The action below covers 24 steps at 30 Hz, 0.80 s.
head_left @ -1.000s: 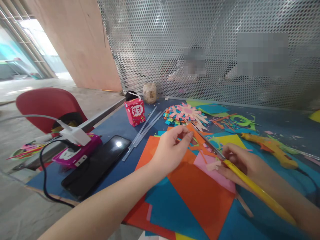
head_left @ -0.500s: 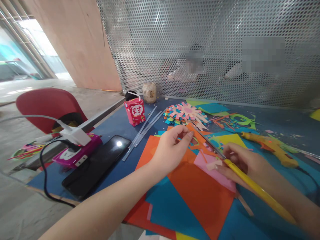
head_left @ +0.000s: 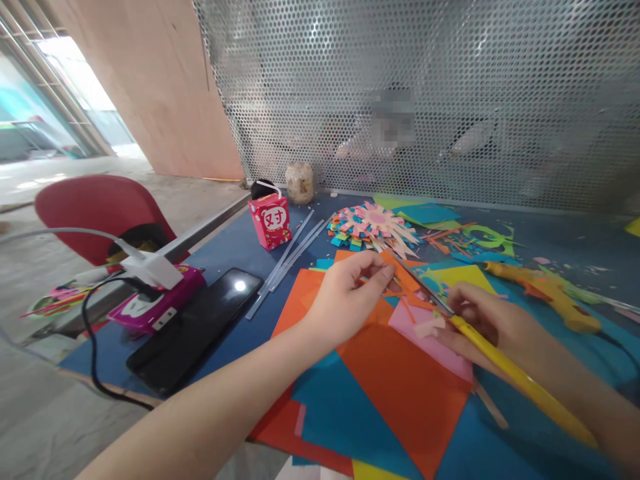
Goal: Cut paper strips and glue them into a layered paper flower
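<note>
My left hand (head_left: 350,293) pinches a small piece of orange paper (head_left: 400,272) over the middle of the table. From the right, my right hand (head_left: 480,320) grips yellow-handled scissors (head_left: 510,367), whose blades lie against the orange piece. Beneath both hands are overlapping sheets: a large orange sheet (head_left: 400,380), a blue sheet (head_left: 345,413) and a pink sheet (head_left: 440,347). Fringed paper flowers (head_left: 373,223) in pink, blue and green lie just beyond my left hand.
A black phone (head_left: 195,327), a purple power strip (head_left: 155,307) and a red drink box (head_left: 271,221) stand left. Clear glue sticks (head_left: 290,260) and a jar (head_left: 299,183) are behind. A yellow glue gun (head_left: 545,297) lies right. Perforated metal (head_left: 400,67) borders the table's back.
The orange piece and my left fingertips have shifted slightly right, towards the scissors. Both hands keep their holds, and the objects on the table have stayed in place.
</note>
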Each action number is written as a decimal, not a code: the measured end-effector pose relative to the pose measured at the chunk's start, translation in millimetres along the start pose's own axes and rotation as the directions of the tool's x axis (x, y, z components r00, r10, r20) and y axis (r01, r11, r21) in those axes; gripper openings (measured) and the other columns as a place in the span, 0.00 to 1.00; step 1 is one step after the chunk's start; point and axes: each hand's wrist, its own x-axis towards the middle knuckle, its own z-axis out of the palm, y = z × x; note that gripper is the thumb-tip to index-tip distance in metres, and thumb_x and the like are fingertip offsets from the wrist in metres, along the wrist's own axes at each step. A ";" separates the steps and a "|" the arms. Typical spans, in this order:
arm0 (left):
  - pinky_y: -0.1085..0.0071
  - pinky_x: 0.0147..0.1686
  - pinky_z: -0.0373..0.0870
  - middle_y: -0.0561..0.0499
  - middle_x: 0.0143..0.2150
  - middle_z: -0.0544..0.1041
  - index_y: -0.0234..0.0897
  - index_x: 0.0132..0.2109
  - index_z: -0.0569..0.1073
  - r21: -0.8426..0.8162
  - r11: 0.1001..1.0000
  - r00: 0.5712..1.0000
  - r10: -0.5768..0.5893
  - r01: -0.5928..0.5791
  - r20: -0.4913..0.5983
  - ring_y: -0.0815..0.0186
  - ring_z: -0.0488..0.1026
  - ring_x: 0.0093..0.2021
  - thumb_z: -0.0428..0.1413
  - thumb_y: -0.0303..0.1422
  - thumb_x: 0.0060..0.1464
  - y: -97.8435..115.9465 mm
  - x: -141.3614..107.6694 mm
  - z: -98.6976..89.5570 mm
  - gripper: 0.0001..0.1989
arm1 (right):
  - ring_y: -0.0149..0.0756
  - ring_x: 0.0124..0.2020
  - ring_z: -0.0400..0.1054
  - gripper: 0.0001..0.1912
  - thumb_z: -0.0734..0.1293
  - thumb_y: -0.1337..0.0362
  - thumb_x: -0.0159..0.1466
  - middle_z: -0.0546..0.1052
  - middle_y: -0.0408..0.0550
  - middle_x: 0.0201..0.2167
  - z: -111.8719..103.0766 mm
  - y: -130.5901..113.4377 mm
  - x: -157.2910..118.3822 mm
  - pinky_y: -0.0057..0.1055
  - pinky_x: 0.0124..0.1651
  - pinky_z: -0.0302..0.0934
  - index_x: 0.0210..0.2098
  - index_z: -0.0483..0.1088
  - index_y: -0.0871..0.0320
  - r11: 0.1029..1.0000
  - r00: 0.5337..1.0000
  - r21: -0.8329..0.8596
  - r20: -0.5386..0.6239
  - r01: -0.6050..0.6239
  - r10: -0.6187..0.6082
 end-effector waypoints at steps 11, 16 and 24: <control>0.75 0.27 0.61 0.52 0.26 0.74 0.35 0.28 0.68 -0.020 1.000 1.000 -0.019 0.020 0.013 0.71 0.69 0.27 0.50 0.31 0.55 0.9 0.3 0.3 0.09 | 0.31 0.23 0.55 0.15 0.68 0.55 0.50 0.57 0.36 0.20 8.1 -7.6 -3.7 0.26 0.24 0.50 0.26 0.56 0.52 0.996 0.995 0.094 -0.097 0.002 0.007; 0.75 0.28 0.62 0.52 0.27 0.74 0.35 0.27 0.68 -0.006 1.000 0.999 -0.021 0.021 0.050 0.71 0.69 0.28 0.50 0.31 0.56 2.0 -0.2 1.7 0.10 | 0.32 0.23 0.55 0.16 0.68 0.53 0.50 0.60 0.36 0.19 10.9 -12.1 -4.8 0.26 0.24 0.49 0.25 0.57 0.52 0.997 0.994 0.071 -0.107 -0.017 0.025; 0.75 0.26 0.62 0.51 0.27 0.75 0.35 0.28 0.69 -0.016 0.999 0.998 -0.037 0.038 0.046 0.71 0.69 0.28 0.50 0.31 0.55 1.2 -0.3 3.3 0.09 | 0.27 0.19 0.48 0.16 0.68 0.55 0.50 0.54 0.33 0.17 8.3 -19.2 -6.2 0.25 0.21 0.43 0.25 0.56 0.53 0.994 0.989 0.109 -0.146 -0.023 0.039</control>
